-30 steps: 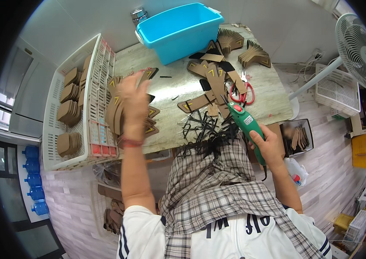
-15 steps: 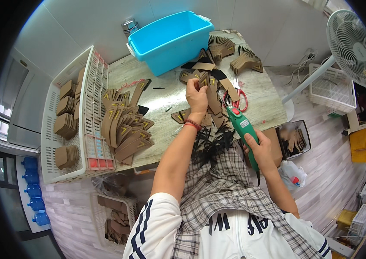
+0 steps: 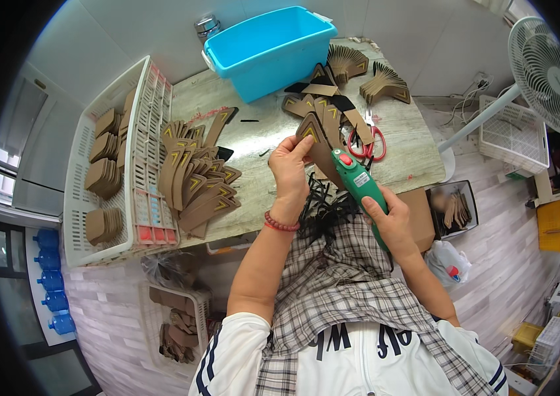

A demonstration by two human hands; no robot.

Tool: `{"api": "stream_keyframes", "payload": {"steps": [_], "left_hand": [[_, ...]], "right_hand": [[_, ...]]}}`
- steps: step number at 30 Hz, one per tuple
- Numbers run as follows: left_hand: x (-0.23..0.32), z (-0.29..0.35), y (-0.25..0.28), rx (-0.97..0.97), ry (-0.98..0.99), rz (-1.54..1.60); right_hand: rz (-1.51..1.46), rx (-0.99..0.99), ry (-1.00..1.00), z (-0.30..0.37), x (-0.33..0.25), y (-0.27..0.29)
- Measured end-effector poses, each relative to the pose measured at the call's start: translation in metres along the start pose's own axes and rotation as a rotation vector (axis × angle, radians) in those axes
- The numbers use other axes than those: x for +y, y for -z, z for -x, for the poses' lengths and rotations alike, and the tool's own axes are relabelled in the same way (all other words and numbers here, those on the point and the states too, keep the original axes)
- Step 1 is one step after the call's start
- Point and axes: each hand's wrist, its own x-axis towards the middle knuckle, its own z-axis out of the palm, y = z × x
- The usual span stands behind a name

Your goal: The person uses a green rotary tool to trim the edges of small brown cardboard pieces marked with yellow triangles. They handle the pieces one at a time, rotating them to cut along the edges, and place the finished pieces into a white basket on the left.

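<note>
My left hand (image 3: 289,173), a red bead bracelet on its wrist, pinches a long brown flat piece (image 3: 323,156) with a yellow V-shaped mark near its tip. My right hand (image 3: 393,219) is wrapped round a green handheld electric cutter (image 3: 359,183) with a red button. The cutter's head lies against the edge of the brown piece; its blade is hidden from view. Just nearer, black trimmed strips (image 3: 326,210) are heaped at the table edge and over the checked apron. Beyond the hands lie more brown pieces (image 3: 306,105) and red-handled scissors (image 3: 377,146).
A blue tub (image 3: 273,63) stands at the back of the table (image 3: 253,135). To the left, a white crate (image 3: 136,204) holds stacked brown pieces, beside a loose pile (image 3: 194,181). Fanned stacks (image 3: 385,86) lie back right. A fan (image 3: 549,82) stands at the right.
My left hand has drawn back from the pile with a brown piece raised in its fingers. The cutter has moved left and now meets that piece's edge. The view has shifted slightly.
</note>
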Motion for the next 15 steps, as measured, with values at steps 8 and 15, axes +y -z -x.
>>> {"api": "stream_keyframes", "payload": {"steps": [8,15], "left_hand": [[-0.014,0.01,0.001,-0.067,0.097,0.052],[-0.015,0.027,-0.001,-0.127,0.174,0.038]], "right_hand": [[-0.062,0.025,-0.008,0.001,-0.007,-0.002],[-0.074,0.019,0.009,-0.001,-0.012,-0.001]]}}
